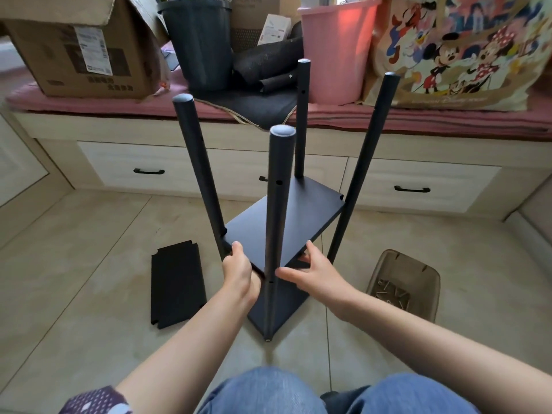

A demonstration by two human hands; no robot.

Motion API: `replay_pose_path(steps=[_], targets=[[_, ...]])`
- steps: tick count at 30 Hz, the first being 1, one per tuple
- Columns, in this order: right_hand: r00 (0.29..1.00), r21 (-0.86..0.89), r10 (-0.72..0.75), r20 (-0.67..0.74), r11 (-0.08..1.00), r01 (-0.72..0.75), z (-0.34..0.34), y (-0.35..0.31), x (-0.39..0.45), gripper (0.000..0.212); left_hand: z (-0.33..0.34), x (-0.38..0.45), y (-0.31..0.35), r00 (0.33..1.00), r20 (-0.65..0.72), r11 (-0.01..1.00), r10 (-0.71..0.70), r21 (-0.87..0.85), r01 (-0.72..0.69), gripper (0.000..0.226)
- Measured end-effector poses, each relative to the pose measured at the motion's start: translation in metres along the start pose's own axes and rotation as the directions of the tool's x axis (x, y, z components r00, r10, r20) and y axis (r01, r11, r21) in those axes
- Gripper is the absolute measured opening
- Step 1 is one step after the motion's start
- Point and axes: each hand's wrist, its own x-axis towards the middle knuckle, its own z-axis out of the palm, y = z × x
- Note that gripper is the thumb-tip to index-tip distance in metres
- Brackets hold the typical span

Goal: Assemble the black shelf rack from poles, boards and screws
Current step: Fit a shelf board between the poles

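The black rack stands on the tiled floor with several poles rising from a bottom board [280,306]. The nearest pole [276,222] is in the middle of the view. A second black board [286,222] sits tilted between the poles, partway up. My left hand [239,265] grips this board's near left edge, thumb on top. My right hand [310,268] holds the near right edge, fingers under the board and thumb pointing toward the near pole. A third board [176,283] lies flat on the floor to the left.
A brown plastic tray [403,282] with several screws sits on the floor at right. Behind the rack runs a drawer bench with a pink cushion [89,103], carrying a cardboard box [74,46], a dark bin [200,43], a pink bucket [337,49] and a cartoon bag [466,52].
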Motion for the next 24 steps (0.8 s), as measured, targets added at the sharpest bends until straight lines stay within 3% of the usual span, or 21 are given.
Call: replay_pose_path(steps=[4,7,10,12,21,24], targets=[[0.999,-0.092,-0.047,-0.017,0.995,0.046,0.005,0.003,-0.007,0.082,-0.011,-0.008,0.001,0.995,0.096,0.999,-0.004,-0.053,0.009,0.035],[0.993,-0.065,-0.095,0.073,0.993,0.100,0.010,0.003,-0.013,0.087,-0.016,-0.012,0.000,0.993,0.119,0.997,-0.011,-0.070,0.019,0.038],[0.994,-0.138,-0.080,0.078,0.986,0.090,0.018,0.005,-0.010,0.117,-0.017,-0.016,-0.001,0.993,0.120,0.996,-0.003,-0.088,0.014,0.038],[0.996,-0.186,-0.090,0.022,0.978,0.092,0.019,0.004,-0.005,0.120,-0.020,-0.018,-0.001,0.991,0.132,0.997,-0.010,-0.077,0.020,0.036],[0.986,-0.094,-0.164,-0.037,0.983,0.160,-0.010,0.009,0.013,0.036,-0.028,-0.019,-0.002,0.975,0.213,0.974,-0.062,0.226,0.013,0.016],[0.993,-0.040,-0.117,-0.029,0.993,0.115,-0.021,0.012,0.018,0.034,-0.029,-0.019,0.004,0.949,0.281,0.962,-0.139,0.267,0.062,0.015]])
